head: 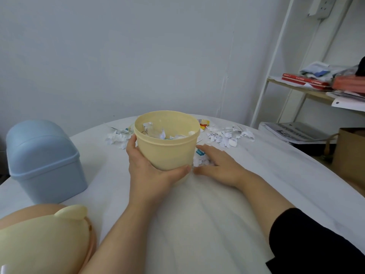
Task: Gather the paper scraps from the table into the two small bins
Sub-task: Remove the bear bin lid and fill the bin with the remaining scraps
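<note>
We are gripping the yellow bin [167, 149] with our left hand [146, 167], fingers curled round its side. Our right hand [219, 165] is lying nearly flat on the table [197, 214], holding nothing, fingers resting on scraps [201, 160] just beside that bin. More scraps are lying inside the bin and farther back.

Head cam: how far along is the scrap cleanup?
Partly done. Done: the yellow bin holds some scraps. In hand: the left hand grips that bin while the right hand rests on a small pile beside it. Left: a left pile and a right pile on the table behind the bin. The blue bin has its lid on; contents unseen.
</note>
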